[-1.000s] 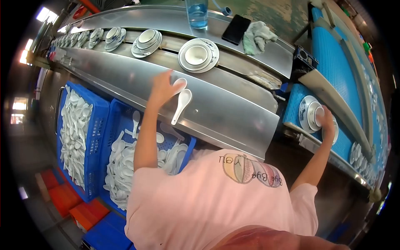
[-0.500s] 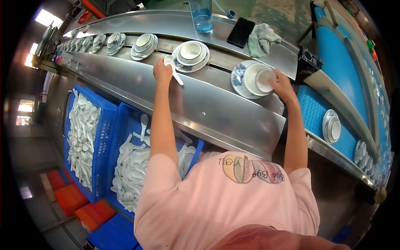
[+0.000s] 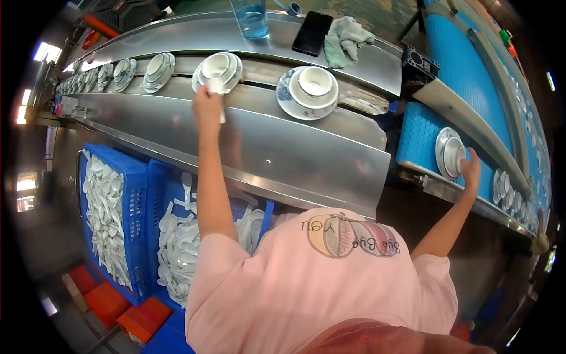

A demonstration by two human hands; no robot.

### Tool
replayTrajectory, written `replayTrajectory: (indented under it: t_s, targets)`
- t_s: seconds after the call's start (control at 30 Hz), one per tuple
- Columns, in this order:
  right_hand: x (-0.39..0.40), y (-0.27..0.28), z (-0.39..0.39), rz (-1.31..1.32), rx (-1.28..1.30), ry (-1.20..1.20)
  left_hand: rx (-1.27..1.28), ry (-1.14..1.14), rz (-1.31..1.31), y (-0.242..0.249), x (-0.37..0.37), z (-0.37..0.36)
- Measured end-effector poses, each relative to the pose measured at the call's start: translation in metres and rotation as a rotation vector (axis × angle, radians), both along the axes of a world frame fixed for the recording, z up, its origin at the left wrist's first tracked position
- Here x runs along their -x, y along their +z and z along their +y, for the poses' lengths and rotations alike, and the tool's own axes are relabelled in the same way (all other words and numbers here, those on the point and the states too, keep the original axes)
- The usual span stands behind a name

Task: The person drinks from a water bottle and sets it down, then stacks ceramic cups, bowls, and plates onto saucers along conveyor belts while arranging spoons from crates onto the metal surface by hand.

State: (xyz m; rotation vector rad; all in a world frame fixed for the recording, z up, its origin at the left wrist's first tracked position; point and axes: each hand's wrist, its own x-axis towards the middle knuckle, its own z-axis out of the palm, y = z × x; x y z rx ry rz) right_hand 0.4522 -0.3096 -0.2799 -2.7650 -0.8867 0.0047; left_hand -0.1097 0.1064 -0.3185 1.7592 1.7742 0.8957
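Observation:
My left hand is closed on a white spoon, its bowl end over the edge of a place setting, a white cup nested in a bowl on a saucer. To the right on the metal line sits another setting, a cup in a bowl on a blue-patterned saucer. Far right, my right hand is stretched out with fingers apart. Its fingertips are right at the rim of a bowl stacked on a saucer on the blue belt.
Two blue crates of white spoons stand below the line at left. More stacked settings run off to the left. Behind the line lie a phone, a cloth and a clear bottle with blue liquid. More crockery sits on the right belt.
My right hand has left the cup on the metal line and moved right to the setting on the blue belt. My left hand has brought the spoon up against the setting beside it.

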Motion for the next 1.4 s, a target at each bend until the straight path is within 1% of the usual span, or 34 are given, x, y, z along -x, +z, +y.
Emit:
replayTrajectory:
  t_s: [0.03,0.07,0.1,0.13,0.17,0.23,0.27,0.3,0.33,0.37,0.4,0.43,0.47,0.5,0.57,0.6,0.63,0.7,0.77,0.8,0.83,0.9,0.93,0.97,1.03,1.07,1.1,1.17,1.23,1.27,1.3,1.33,1.37,1.4]
  targets:
    - [-0.012,-0.010,-0.005,0.060,0.020,0.036,-0.029,-0.070,-0.137,-0.012,-0.020,-0.012]
    - [-0.028,-0.024,-0.007,0.121,0.041,0.078,0.062,-0.168,-0.158,-0.023,-0.035,-0.020]
    - [-0.036,-0.030,-0.006,0.183,0.061,0.125,0.050,-0.207,-0.233,-0.031,-0.050,-0.032]
    - [-0.027,-0.027,0.001,0.174,0.004,0.114,0.078,-0.245,-0.136,-0.018,-0.062,-0.045]
    - [-0.020,-0.023,0.009,0.176,-0.009,0.107,0.056,-0.277,-0.184,-0.012,-0.068,-0.053]
    - [-0.001,-0.013,0.022,0.194,-0.029,0.100,0.150,-0.262,-0.415,-0.008,-0.061,-0.060]
    - [0.011,-0.006,0.028,0.240,-0.047,0.053,0.095,-0.229,-0.382,-0.009,-0.044,-0.058]
    - [0.008,-0.013,0.025,0.257,-0.104,0.081,0.040,-0.193,-0.344,-0.008,-0.020,-0.056]
    - [0.000,-0.022,0.020,0.281,-0.160,0.110,-0.128,-0.118,-0.179,-0.001,0.008,-0.056]
    - [-0.003,-0.035,0.018,0.312,-0.213,0.141,-0.168,0.006,-0.188,0.000,0.041,-0.057]
    - [0.008,-0.036,0.024,0.357,-0.243,0.123,-0.271,0.080,-0.106,0.006,0.077,-0.062]
    - [0.022,-0.031,0.032,0.407,-0.270,0.099,-0.318,0.189,-0.050,0.008,0.112,-0.070]
    - [0.036,-0.027,0.039,0.541,-0.381,0.094,-0.282,0.258,0.133,0.009,0.148,-0.079]
    - [0.045,-0.030,0.048,0.655,-0.473,0.143,-0.248,0.318,0.310,0.006,0.178,-0.088]
    - [0.069,-0.025,0.077,0.600,-0.427,0.245,-0.027,0.218,0.409,-0.012,0.218,-0.102]
    - [0.086,-0.017,0.094,0.627,-0.406,0.296,0.088,0.164,0.448,-0.023,0.230,-0.109]
    - [0.103,-0.013,0.114,0.650,-0.384,0.345,0.070,0.089,0.327,-0.034,0.230,-0.119]
    - [0.128,-0.023,0.148,0.592,-0.339,0.450,0.216,-0.028,0.281,-0.053,0.224,-0.130]
    - [0.150,-0.031,0.178,0.608,-0.300,0.539,0.204,-0.076,0.485,-0.065,0.212,-0.149]
    - [0.158,-0.042,0.191,0.657,-0.350,0.573,0.281,-0.108,0.370,-0.071,0.207,-0.156]
    - [0.166,-0.051,0.201,0.703,-0.403,0.607,0.229,-0.152,0.346,-0.065,0.193,-0.169]
    - [0.190,-0.044,0.215,0.636,-0.390,0.664,0.355,-0.284,0.197,-0.058,0.175,-0.191]
    - [0.203,-0.038,0.219,0.673,-0.354,0.602,0.367,-0.343,0.170,-0.052,0.166,-0.201]
    - [0.206,-0.038,0.222,0.727,-0.338,0.595,0.423,-0.405,0.217,-0.046,0.161,-0.210]
    - [0.218,-0.029,0.218,0.906,-0.381,0.566,0.373,-0.509,0.222,-0.036,0.151,-0.231]
    - [0.216,-0.028,0.214,0.928,-0.406,0.562,0.438,-0.567,0.298,-0.026,0.144,-0.241]
    - [0.215,-0.022,0.206,0.888,-0.434,0.571,0.498,-0.633,0.375,-0.011,0.134,-0.250]
    - [0.197,-0.020,0.186,0.855,-0.552,0.589,0.465,-0.785,0.620,0.003,0.114,-0.265]
    - [0.176,-0.014,0.158,0.604,-0.577,0.536,0.367,-0.726,0.658,0.000,0.102,-0.282]
    - [0.155,-0.024,0.143,0.466,-0.660,0.534,0.316,-0.701,0.635,-0.004,0.096,-0.287]
    - [0.139,-0.021,0.124,0.407,-0.678,0.451,0.184,-0.635,0.646,-0.022,0.097,-0.295]
    - [0.124,-0.019,0.107,0.321,-0.713,0.371,0.280,-0.549,0.715,-0.033,0.098,-0.297]
    - [0.106,-0.019,0.089,0.255,-0.762,0.304,0.442,-0.444,0.780,-0.025,0.085,-0.291]
    - [0.086,-0.019,0.070,0.225,-0.760,0.218,0.222,-0.475,0.678,-0.058,0.112,-0.295]
